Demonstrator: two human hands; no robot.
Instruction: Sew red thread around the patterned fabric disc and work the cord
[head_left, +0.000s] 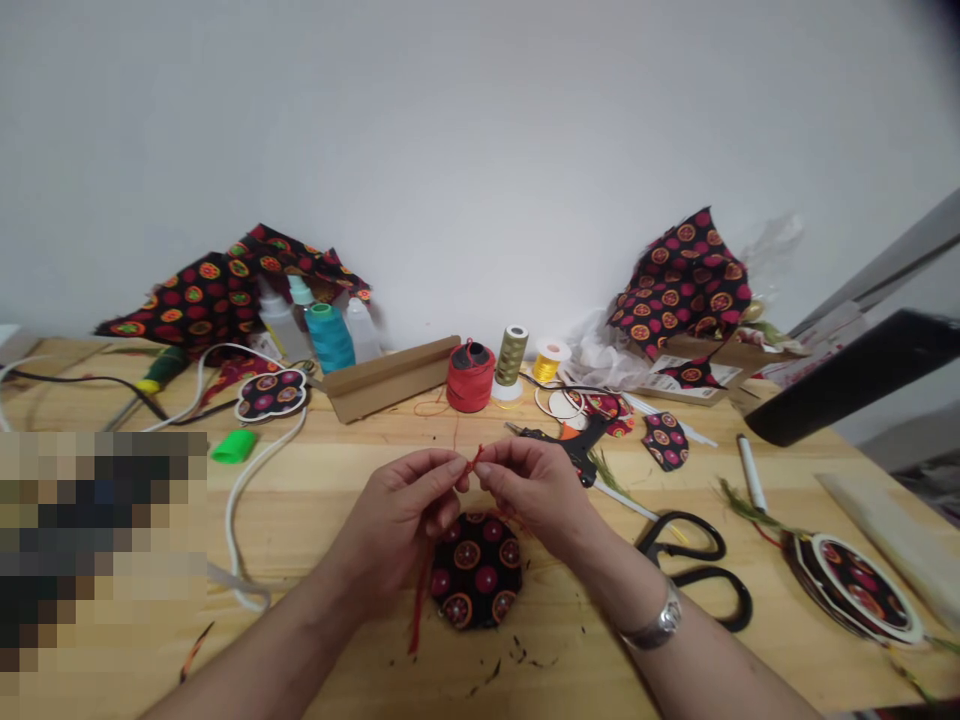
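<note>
Wooden table (330,475) — back edge by pale wall (480,180), spools (470,388) near it. Left hand (409,495), right hand (534,485) pinch red cord (475,460).

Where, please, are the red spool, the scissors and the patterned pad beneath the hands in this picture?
Red spool (470,387): head view, on its wound thread.
Scissors (711,573): head view, on the lower black handle loop.
Patterned pad (478,573): head view, middle of its fabric face.

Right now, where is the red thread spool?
In the head view, the red thread spool stands near centre, between the folded cardboard on its left and the olive spool on its right.
</note>
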